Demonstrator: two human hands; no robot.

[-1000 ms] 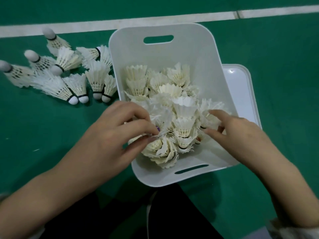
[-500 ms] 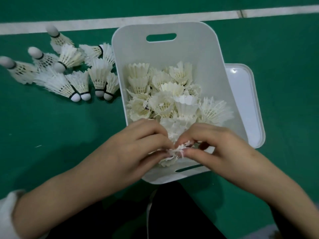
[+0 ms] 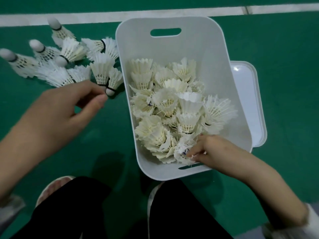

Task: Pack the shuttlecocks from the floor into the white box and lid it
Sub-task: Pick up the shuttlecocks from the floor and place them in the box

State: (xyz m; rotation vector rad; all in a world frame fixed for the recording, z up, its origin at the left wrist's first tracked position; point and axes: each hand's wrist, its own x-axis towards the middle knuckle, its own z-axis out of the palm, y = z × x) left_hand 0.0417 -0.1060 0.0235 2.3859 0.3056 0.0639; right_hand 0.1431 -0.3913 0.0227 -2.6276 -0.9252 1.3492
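On green court floor [image 3: 284, 49], white line across far edge – tall white plastic box with slot handles [image 3: 172, 49] stands part-filled with feather shuttlecocks; flat white lid [image 3: 250, 94] lies under its right side. Left of box, loose cluster of white shuttlecocks [image 3: 69, 64] on floor. Left hand [image 3: 65, 111] – fingers loosely curled, holding nothing – just short of nearest cork. Right hand [image 3: 212, 150] inside box, fingertips pinching frayed shuttlecock [image 3: 183, 150].
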